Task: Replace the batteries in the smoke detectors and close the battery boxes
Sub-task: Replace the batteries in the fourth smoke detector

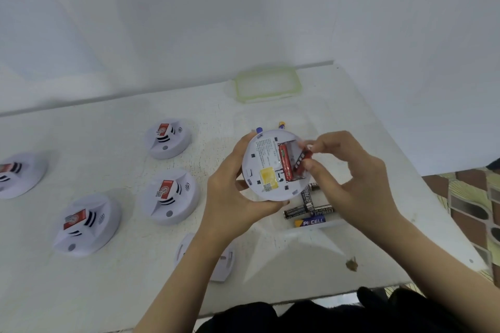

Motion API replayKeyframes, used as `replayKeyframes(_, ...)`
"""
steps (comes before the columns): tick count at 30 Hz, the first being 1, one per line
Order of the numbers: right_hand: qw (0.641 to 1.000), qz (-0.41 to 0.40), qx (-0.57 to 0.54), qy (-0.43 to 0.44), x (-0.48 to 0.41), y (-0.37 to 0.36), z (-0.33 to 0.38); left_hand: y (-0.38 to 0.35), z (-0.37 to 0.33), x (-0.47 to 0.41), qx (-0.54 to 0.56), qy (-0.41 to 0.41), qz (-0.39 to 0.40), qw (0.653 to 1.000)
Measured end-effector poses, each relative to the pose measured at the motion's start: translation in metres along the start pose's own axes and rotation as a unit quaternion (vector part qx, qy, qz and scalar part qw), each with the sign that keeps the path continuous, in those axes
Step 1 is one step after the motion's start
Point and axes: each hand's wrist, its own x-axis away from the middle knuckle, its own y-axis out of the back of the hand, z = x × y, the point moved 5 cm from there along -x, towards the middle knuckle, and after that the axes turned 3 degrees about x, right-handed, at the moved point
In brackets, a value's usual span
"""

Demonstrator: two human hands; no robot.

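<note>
My left hand (230, 194) grips a white round smoke detector (263, 170) turned underside up, above the white table (108, 292). Its battery bay is open, and one red battery (285, 161) lies in it. My right hand (343, 170) pinches a second red battery (302, 161), tilted, with its lower end in the bay beside the first. Below the detector lie loose black batteries (307, 209) and a blue and yellow battery (311, 222) in a clear container. A white round cover plate (226, 262) lies on the table under my left forearm.
Several white smoke detectors with red stickers stand to the left: one (169, 138), another (170, 196), a third (86, 223), and one at the left edge (19, 174). A clear lid with a green rim (267, 85) lies at the back. The table's edge runs along the right.
</note>
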Motion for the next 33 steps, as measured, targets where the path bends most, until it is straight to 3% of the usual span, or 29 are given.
replayKeyframes(3, 0.999, -0.034, -0.024, -0.021, -0.001, 0.007, -0.001, 0.002, -0.005, -0.003, -0.021, -0.008, -0.015, 1.000)
replayKeyframes(11, 0.988, 0.144, 0.040, -0.034, 0.009, 0.003, -0.031, 0.011, -0.006, -0.011, -0.029, -0.002, -0.030, 0.999)
replayKeyframes(15, 0.990, 0.130, 0.043, -0.024, 0.003, 0.006, -0.032, 0.007, -0.005, -0.011, -0.014, 0.008, -0.012, 1.000)
replayKeyframes(19, 0.992, 0.117, 0.056, 0.008, -0.011, 0.010, -0.024, 0.003, -0.007, -0.012, -0.009, 0.017, 0.002, 1.000)
replayKeyframes(26, 0.951, 0.221, 0.180, 0.117, -0.028, 0.002, -0.018, -0.006, -0.010, -0.012, -0.042, 0.027, 0.042, 0.998)
replayKeyframes(33, 0.929, 0.231, 0.222, 0.184, -0.028, -0.001, -0.010, -0.009, -0.012, -0.009, -0.074, 0.033, 0.051, 0.995)
